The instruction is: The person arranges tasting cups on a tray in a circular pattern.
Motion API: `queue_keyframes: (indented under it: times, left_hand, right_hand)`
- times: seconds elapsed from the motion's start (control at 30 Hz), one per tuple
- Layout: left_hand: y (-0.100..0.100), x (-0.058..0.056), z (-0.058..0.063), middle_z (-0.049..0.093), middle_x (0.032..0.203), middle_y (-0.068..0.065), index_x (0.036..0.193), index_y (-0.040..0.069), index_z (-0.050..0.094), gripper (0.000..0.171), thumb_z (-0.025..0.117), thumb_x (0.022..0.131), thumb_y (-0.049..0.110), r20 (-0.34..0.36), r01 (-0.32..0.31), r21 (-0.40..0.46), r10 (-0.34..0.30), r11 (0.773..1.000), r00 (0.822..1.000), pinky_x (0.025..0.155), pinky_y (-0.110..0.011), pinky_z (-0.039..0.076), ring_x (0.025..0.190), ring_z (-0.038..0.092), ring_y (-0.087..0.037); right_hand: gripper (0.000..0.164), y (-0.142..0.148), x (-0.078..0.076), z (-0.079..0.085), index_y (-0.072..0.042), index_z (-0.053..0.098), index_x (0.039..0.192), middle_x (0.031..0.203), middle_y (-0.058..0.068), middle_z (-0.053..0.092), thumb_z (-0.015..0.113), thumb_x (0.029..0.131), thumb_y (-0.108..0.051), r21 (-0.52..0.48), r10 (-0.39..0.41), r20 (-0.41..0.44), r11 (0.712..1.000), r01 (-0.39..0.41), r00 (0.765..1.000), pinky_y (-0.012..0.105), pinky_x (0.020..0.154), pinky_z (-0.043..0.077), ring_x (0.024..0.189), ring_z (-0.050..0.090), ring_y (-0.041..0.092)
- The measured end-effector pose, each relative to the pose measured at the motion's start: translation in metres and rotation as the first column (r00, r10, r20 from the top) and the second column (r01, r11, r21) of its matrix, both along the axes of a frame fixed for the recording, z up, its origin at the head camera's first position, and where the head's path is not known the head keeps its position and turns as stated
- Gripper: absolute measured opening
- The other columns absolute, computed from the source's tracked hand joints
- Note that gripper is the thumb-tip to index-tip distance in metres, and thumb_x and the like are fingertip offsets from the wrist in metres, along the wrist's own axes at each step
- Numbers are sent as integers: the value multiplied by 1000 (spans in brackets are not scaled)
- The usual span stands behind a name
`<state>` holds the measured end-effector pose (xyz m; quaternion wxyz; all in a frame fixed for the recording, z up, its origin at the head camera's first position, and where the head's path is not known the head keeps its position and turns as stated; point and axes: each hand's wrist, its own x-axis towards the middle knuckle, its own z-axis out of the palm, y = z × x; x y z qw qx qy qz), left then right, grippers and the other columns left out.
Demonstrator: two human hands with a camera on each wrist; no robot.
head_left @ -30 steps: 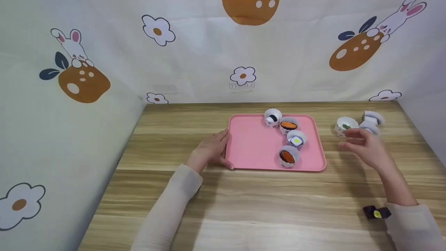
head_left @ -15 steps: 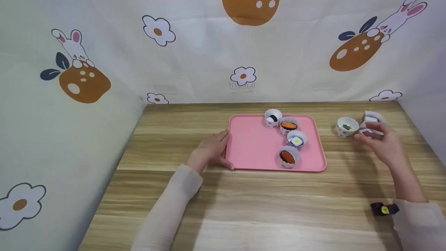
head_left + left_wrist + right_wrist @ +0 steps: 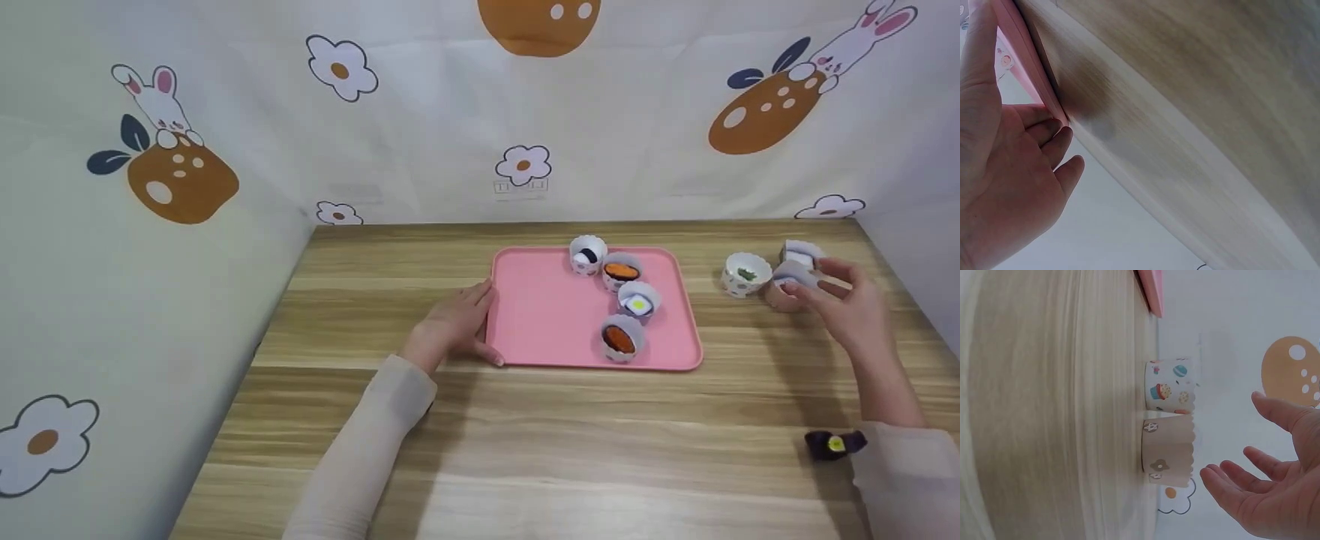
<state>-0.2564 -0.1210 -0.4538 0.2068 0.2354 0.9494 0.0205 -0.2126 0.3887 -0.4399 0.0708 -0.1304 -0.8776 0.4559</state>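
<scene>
My left hand (image 3: 454, 322) touches the left edge of the pink tray (image 3: 555, 300), its thumb at the near corner. In the left wrist view, its fingers (image 3: 1058, 143) lie loosely bent beside the rim. Four paper cups stand on the tray's right half: one with a black-and-white piece (image 3: 586, 256), one with an orange-topped piece (image 3: 621, 271), one with a white piece with yellow centre (image 3: 638, 304), and one with a red-orange piece (image 3: 619, 339). My right hand (image 3: 855, 311) hovers, fingers spread, beside a brownish paper cup (image 3: 785, 298); nothing is in its grasp.
Left of that cup stands a white paper cup (image 3: 739, 283) with something green inside. Behind it is another paper cup (image 3: 808, 250) with a white piece. A small dark object with a yellow spot (image 3: 836, 445) sits at my right cuff. A patterned wall covering (image 3: 420, 135) borders the table.
My right hand has moved rightward, from in front of the white cup to the right side of the brownish cup. The left hand, tray and cups stay in place.
</scene>
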Motion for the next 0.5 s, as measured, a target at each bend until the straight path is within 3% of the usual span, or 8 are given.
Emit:
queue_keyframes:
  times: [0.2,0.33,0.5]
  left_hand:
    - [0,1,0,3,170,-9,161,7,9,127,74,72,69,5,-15,21,15,1000,1000,130,-42,12,158,8,-24]
    - [0,1,1,3,170,-8,161,7,9,127,75,71,68,12,-26,31,26,999,1000,130,-42,11,158,8,-24]
    - [1,2,1,3,170,-9,161,7,8,126,74,72,68,15,-26,22,25,999,1000,130,-40,10,158,8,-24]
  right_hand:
    - [78,6,-3,-5,6,34,148,138,19,45,71,92,-34,23,-21,19,1000,20,1000,-2,71,45,125,56,30]
    - [80,11,-5,-6,6,32,149,142,25,42,69,93,-36,23,-27,33,999,26,999,-2,70,42,136,45,46]
    - [81,16,-6,-9,6,30,150,146,28,39,68,93,-37,44,-33,48,999,31,998,-3,69,40,136,43,49]
